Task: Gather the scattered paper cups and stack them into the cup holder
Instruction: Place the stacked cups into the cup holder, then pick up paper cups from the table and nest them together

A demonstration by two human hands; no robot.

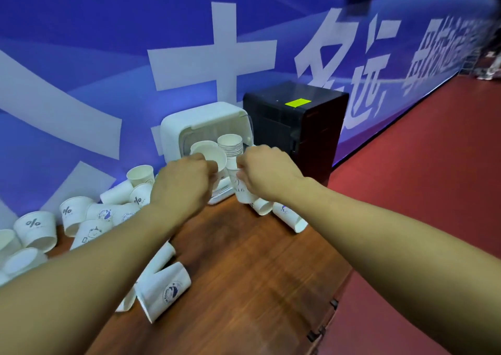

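Paper cups lie strewn along the wooden counter (244, 246): a heap on their sides at the left of the frame (81, 216), two more at lower centre (162, 289), and a couple toppled right of centre (287, 216). The cup holder (179, 126), a white box with its front open, stands against the blue banner (108, 56) at mid-frame, beside a black box (298, 121). Inside it a nested stack (230, 144) already stands upright, mouths up.

Both hands meet just in front of that opening. The left hand (184, 181) is curled shut around a cup (214, 155) whose mouth tilts toward the camera, probably to line it up with the holder. The right hand (263, 173) pinches the rim of another upright cup (242, 192) with thumb and fingers, apparently steadying it so one cup can be slipped into the other. Working this close to the holder keeps the carry short, and nesting cups first likely saves trips. Most cups remain outside it.
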